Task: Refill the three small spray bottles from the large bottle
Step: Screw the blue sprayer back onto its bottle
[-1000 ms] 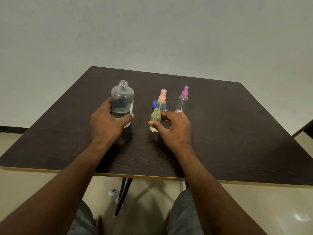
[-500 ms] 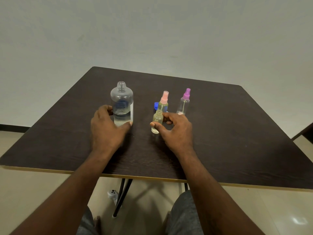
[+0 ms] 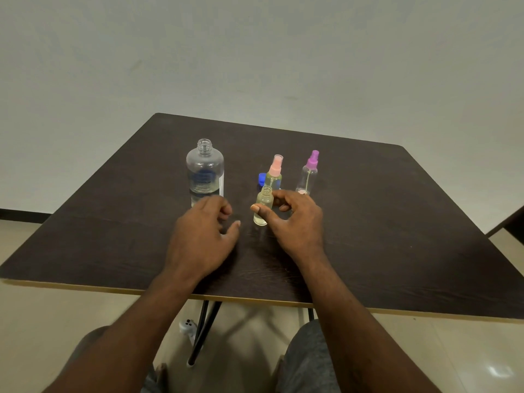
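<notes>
Four bottles stand upright near the middle of a dark wood-grain counter [image 3: 397,222]. Left of centre is the large bottle [image 3: 204,171], clear plastic with a blue-printed label, its threaded neck uncapped and clear liquid in its lower part. The left hand [image 3: 204,236] lies just below it in the frame, fingers loosely curled and thumb pointing right. It grips nothing, and its knuckles hide the bottle's base.

To the right, the right hand [image 3: 295,219] pinches a small open bottle [image 3: 264,207] between thumb and fingers. This bottle has no sprayer, looks faintly yellow-green, and stands on the counter. Just above it in the frame is a pink-topped spray bottle [image 3: 274,174] with the same pale tint. A blue cap [image 3: 262,178] sits against that bottle's left side, partly hidden behind it. Further right, apart from the others, is a purple-topped spray bottle [image 3: 309,174], clear, with its dip tube showing. The right hand's knuckles reach up close to its base.

Below the counter's near edge are both forearms, grey-clad knees, black legs of the counter and a small white object [image 3: 187,327] on the pale floor.
</notes>
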A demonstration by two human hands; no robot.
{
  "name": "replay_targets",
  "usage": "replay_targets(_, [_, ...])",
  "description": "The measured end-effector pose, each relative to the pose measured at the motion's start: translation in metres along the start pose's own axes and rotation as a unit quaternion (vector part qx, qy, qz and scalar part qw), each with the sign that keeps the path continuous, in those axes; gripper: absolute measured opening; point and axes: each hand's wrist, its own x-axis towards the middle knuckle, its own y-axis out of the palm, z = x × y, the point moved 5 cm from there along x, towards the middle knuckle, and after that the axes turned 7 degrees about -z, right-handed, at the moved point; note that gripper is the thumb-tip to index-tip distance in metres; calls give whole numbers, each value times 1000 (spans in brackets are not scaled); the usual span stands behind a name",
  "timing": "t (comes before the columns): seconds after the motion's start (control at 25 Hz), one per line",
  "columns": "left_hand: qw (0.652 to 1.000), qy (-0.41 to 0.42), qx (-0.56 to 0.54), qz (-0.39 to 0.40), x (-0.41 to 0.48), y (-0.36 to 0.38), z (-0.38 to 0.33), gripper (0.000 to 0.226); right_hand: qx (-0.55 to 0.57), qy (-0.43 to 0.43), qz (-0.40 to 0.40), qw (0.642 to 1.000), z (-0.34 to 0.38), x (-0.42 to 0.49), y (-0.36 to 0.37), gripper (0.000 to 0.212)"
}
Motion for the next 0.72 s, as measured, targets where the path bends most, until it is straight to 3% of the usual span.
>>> replay_targets(0.12, [995, 52, -3, 80, 0, 17, -12, 43, 93, 63, -68, 991, -5, 2, -9, 36])
replay_targets(0.24, [996, 13, -3, 90, 8, 30, -13, 61, 149, 188, -150, 959, -23, 4, -18, 27])
replay_targets(0.32, [996, 10, 15, 82, 14, 41, -17, 62, 138, 225, -158, 951, -28, 5, -19, 15])
replay_targets(0.44, [997, -13, 35, 67, 20, 52, -23, 55, 110, 219, -150, 958, -27, 6, -18, 5])
replay_targets(0.6, [997, -14, 45, 65, 21, 54, -23, 49, 83, 212, -159, 961, -28, 7, -19, 6])
replay_targets(0.72, [996, 1, 41, 77, 20, 54, -23, 43, 35, 179, -107, 977, -30, 11, -9, 16])
